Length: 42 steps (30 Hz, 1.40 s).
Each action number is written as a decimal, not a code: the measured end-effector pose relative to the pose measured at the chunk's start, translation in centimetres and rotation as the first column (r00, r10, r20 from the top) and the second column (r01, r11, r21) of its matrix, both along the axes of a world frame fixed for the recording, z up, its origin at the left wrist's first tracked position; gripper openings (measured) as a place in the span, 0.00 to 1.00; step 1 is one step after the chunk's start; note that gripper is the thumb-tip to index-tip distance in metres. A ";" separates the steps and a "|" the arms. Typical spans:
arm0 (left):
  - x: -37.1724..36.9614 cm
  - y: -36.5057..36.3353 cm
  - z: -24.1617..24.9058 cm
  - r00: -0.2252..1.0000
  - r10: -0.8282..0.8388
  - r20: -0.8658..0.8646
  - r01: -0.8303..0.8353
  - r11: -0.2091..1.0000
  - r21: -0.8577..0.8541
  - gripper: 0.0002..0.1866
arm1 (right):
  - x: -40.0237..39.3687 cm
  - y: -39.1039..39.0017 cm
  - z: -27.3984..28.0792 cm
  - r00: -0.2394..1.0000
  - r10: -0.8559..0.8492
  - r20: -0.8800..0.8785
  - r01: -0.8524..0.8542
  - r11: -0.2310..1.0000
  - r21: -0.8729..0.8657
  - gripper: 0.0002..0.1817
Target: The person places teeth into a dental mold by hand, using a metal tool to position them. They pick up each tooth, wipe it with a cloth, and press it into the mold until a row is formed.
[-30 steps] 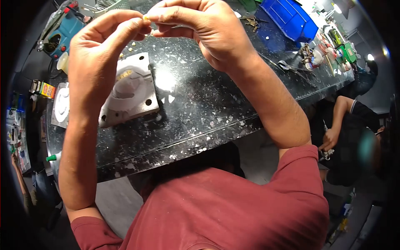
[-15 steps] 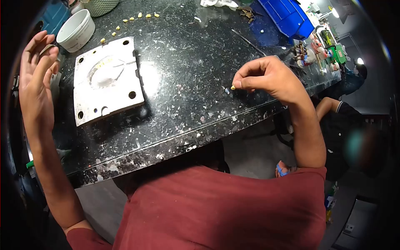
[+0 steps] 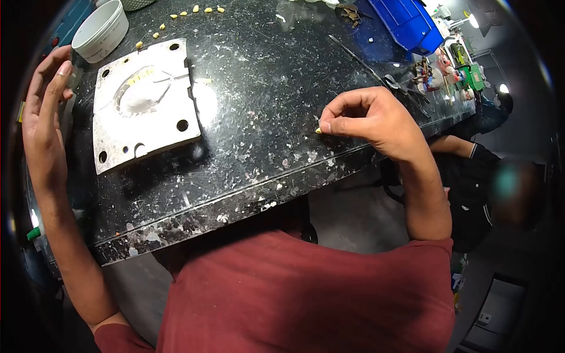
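My right hand (image 3: 368,120) pinches a small yellow piece (image 3: 319,130) between thumb and fingertips, low over the speckled black table (image 3: 253,117). Raised at the left edge, my left hand (image 3: 48,117) is open, its fingers apart and holding nothing. Beside it lies a white square plate (image 3: 165,126) with holes near its corners. A curved row of yellow pieces (image 3: 140,76) sits in the recess at the plate's middle. Beyond the plate, several loose yellow pieces (image 3: 196,9) form a bent line on the table.
A white tub (image 3: 101,36) stands at the back left. A blue bin (image 3: 406,26) is at the back right, with a long thin tool (image 3: 353,56) and brown scraps (image 3: 351,15) near it. Another person (image 3: 465,182) in dark clothes is at the right.
My right hand has moved slightly left and nearer the table's front edge with the yellow piece. My left hand's fingers have shifted a little. The whole view has shifted slightly.
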<state>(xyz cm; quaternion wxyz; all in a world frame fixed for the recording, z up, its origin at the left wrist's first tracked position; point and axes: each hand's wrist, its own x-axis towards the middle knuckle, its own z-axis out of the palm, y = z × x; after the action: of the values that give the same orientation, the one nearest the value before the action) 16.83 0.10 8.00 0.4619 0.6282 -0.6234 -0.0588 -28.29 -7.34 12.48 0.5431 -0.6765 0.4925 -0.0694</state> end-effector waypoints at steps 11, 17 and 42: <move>-0.7 -0.2 -0.1 0.976 0.210 -0.059 -0.195 0.960 0.202 0.22 | 0.4 0.2 -0.6 0.998 -0.011 -0.056 0.009 0.999 -0.033 0.08; -1.4 0.3 0.1 0.954 0.181 -0.238 -0.117 0.959 0.259 0.21 | 0.5 0.2 -0.7 0.998 -0.007 -0.057 0.005 1.000 -0.030 0.08; -7.4 0.0 -1.5 0.661 0.020 -0.750 0.195 0.961 0.197 0.16 | 12.9 -0.4 -0.3 0.901 0.334 0.276 -0.011 0.655 -0.755 0.04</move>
<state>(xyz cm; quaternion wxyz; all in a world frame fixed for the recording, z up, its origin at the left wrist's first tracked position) 9.47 0.10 6.48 0.5861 0.5727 -0.3960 -0.4143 -15.38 -7.74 12.14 0.3140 -0.8536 0.2348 -0.3430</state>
